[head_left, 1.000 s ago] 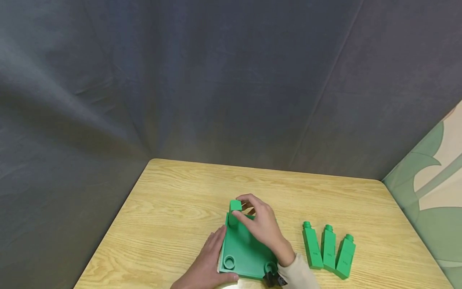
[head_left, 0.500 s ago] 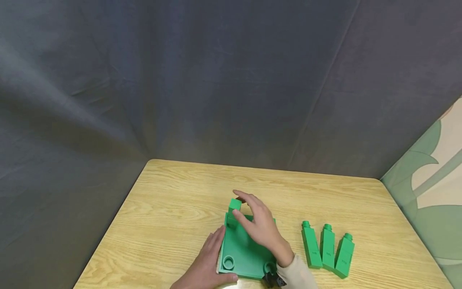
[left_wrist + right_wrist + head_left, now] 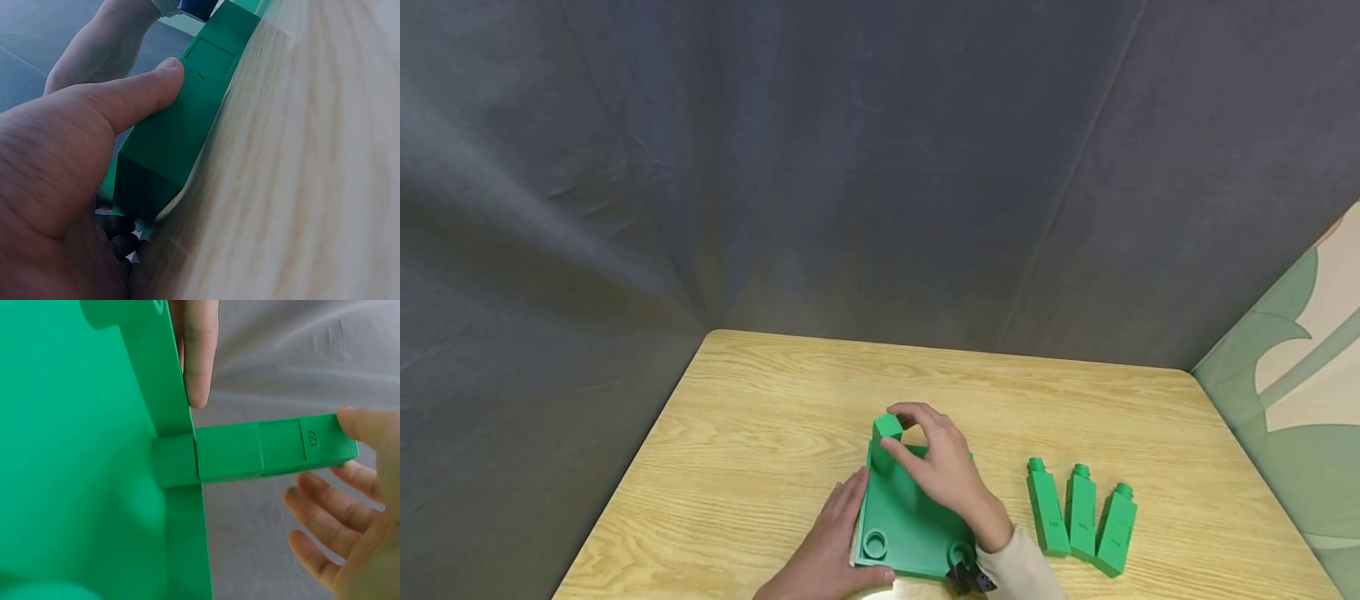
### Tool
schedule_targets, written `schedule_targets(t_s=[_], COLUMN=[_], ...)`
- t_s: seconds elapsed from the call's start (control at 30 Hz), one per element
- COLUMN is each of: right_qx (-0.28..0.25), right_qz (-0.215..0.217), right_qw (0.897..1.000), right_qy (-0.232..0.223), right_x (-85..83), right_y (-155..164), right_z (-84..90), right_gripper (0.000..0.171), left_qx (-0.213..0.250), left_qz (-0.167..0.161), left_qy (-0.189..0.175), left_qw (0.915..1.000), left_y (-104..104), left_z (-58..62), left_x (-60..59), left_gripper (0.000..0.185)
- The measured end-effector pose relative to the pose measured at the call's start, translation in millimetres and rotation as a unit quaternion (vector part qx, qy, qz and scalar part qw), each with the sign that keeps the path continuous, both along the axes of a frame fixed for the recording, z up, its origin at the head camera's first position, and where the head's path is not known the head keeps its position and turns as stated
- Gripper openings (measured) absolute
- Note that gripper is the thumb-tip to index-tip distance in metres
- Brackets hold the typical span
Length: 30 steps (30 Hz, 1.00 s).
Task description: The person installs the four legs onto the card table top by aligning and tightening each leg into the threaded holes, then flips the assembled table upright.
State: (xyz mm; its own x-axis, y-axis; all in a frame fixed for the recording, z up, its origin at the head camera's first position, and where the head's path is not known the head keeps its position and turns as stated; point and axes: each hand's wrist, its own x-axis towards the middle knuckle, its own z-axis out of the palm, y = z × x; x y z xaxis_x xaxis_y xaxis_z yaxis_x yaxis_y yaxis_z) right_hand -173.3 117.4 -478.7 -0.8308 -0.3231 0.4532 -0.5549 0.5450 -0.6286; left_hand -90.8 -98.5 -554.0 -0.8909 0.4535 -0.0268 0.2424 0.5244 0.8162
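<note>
A flat green baseplate point(image 3: 910, 521) lies on the wooden table near its front edge. A green square block point(image 3: 887, 429) stands upright in its far left corner; in the right wrist view this block point(image 3: 269, 450) carries the number 122 and is plugged into the plate point(image 3: 75, 456). My right hand point(image 3: 898, 429) arches over the block's top. One fingertip point(image 3: 353, 422) touches its end, and the other fingers point(image 3: 312, 506) are spread clear of it. My left hand point(image 3: 831, 542) grips the plate's left edge, thumb point(image 3: 137, 94) lying along the plate's side point(image 3: 181, 144).
Three more green blocks point(image 3: 1081, 517) with round pegs lie side by side on the table point(image 3: 760, 433), right of the plate. Two round sockets point(image 3: 875, 544) sit in the plate's near corners. Dark cloth hangs behind the table. A green-patterned wall point(image 3: 1292, 400) stands at the right.
A second ago my right hand held the block's top. It then lifted its fingers off, and now has curved back over the block. The left hand and the plate have stayed put.
</note>
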Motion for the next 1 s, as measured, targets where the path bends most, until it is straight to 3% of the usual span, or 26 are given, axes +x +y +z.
schedule_targets(t_s=[0.2, 0.43, 0.53, 0.8, 0.9, 1.0], right_qx=[0.002, 0.006, -0.002, -0.025, -0.020, -0.019], right_qz=[-0.039, -0.051, -0.028, 0.096, 0.104, 0.085], right_qw=[0.999, 0.999, 1.000, 0.995, 0.994, 0.996], right_qy=[-0.021, -0.009, 0.002, 0.009, 0.008, 0.016], right_x=[0.4, 0.9, 0.9, -2.5, -4.1, -4.5], right_y=[-3.4, -5.5, -3.8, 5.2, 5.8, 5.4], right_z=[0.4, -3.5, -4.7, -3.3, -5.1, -6.6], right_gripper=[0.036, 0.041, 0.045, 0.048, 0.044, 0.040], left_qx=[0.004, 0.004, 0.002, 0.000, -0.002, -0.004], left_qz=[0.001, -0.001, -0.002, -0.003, -0.003, -0.003], left_qy=[-0.008, -0.006, -0.002, 0.000, 0.004, 0.009], left_qw=[1.0000, 1.0000, 1.0000, 1.0000, 1.0000, 0.9999], left_y=[-0.4, 0.9, 0.7, 0.7, 0.8, 0.9], left_z=[0.1, 1.9, 2.0, 2.0, 2.6, 3.0], left_x=[-0.5, 0.3, 0.5, 0.8, 1.0, 0.9], left_gripper=[0.126, 0.125, 0.126, 0.126, 0.126, 0.126])
